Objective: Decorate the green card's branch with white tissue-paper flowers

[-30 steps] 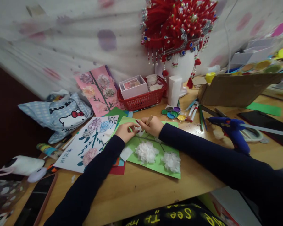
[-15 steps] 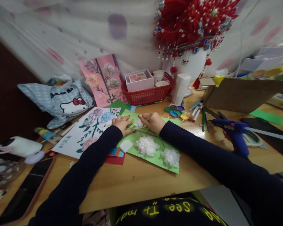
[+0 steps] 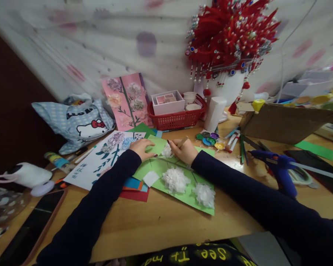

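A green card (image 3: 157,168) lies on the table with a thin drawn stem and white paper flowers. A large ruffled flower (image 3: 176,180) and another ruffled flower (image 3: 204,195) sit on its near part; a smaller flower (image 3: 166,150) is farther back. My right hand (image 3: 185,150) is closed around a slim wooden stick (image 3: 183,141), fingertips at the smaller flower; the stick's lower end is hidden. Open, with fingers apart, my left hand (image 3: 142,148) rests at the card's left edge. A loose white paper square (image 3: 151,178) lies in front of it.
Left are a flower picture (image 3: 84,173), a phone (image 3: 34,225) and a cloth bag (image 3: 77,125). A red basket (image 3: 177,120), white roll (image 3: 215,114) and paint pots (image 3: 209,140) stand behind. A blue glue gun (image 3: 277,162) lies right, beside my forearm.
The view has tilted up slightly, so everything sits lower. My left hand has drawn back a little to the left from the small flower. The right hand stays at that flower, still gripping the stick.
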Tool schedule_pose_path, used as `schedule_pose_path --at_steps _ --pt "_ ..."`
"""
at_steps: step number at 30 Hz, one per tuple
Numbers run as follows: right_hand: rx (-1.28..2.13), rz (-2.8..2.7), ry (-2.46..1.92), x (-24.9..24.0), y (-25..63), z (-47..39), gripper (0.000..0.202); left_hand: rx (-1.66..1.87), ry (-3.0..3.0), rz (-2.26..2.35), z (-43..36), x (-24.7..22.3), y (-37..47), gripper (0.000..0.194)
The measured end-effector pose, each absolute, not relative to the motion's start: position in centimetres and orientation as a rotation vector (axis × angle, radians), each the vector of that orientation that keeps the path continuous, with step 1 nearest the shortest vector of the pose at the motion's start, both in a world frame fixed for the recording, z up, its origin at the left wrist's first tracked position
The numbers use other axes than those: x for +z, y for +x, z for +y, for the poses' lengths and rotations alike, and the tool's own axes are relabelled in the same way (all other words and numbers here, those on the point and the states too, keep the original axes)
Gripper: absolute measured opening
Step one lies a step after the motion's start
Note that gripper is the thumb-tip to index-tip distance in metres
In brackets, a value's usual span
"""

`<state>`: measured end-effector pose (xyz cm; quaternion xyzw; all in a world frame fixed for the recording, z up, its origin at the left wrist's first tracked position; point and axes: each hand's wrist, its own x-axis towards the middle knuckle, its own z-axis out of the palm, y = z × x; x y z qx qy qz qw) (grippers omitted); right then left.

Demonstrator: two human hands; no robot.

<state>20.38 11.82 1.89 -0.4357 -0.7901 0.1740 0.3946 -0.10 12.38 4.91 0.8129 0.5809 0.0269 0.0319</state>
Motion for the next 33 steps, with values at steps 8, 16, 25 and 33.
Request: schedule_pose_path --at_steps 8,16,25,33 --pt "0.684 -1.718 -1.132 2.0 20.6 11.3 0.049 0.005 2.204 2.103 11.9 6.1 -0.2 0.055" --pt "0.798 -1.443 -1.147 2.3 20.5 10.9 0.054 -0.085 2.179 2.154 11.5 7.8 -1.0 0.062" --pt "0.658 -1.560 -1.069 5.0 22.4 11.5 0.045 -0.262 2.164 2.170 11.4 8.2 -1.0 0.044" --pt "0.133 -2.256 -1.160 6.6 25.9 9.5 0.028 -0.040 2.179 2.053 11.7 10.1 -6.2 0.034"
